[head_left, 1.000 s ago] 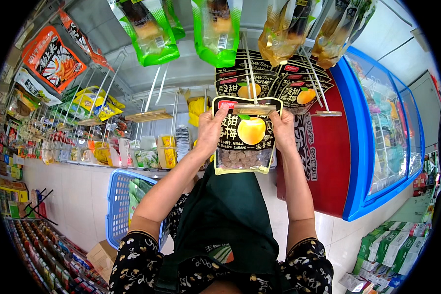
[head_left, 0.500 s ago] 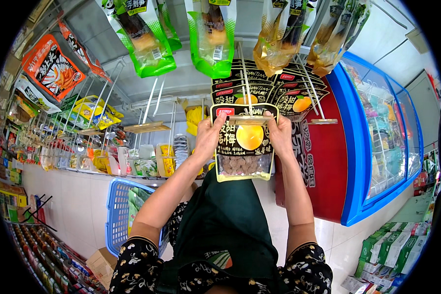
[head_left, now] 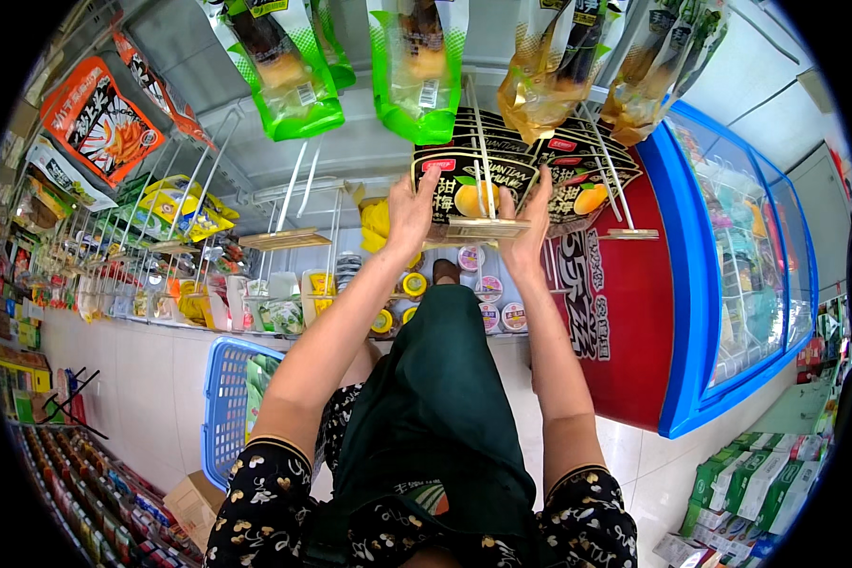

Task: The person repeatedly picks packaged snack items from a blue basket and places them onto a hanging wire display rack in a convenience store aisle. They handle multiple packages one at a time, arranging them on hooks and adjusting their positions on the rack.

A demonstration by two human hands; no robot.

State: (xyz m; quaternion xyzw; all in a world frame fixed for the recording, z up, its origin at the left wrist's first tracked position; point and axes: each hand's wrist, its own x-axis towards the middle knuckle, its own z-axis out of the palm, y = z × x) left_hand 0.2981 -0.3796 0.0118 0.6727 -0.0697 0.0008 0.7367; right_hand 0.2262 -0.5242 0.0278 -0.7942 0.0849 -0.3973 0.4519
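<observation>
Snack bag (head_left: 463, 178) is clasped between left hand (head_left: 413, 216) and right hand (head_left: 526, 227). It seems already threaded onto the wire hook (head_left: 476, 118), behind the tag (head_left: 488, 228), but not yet released.

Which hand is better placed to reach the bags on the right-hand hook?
Likely the right hand: it is right beside the right-hand bags. The left hand is farther off, at the left edge of the front bag.
</observation>
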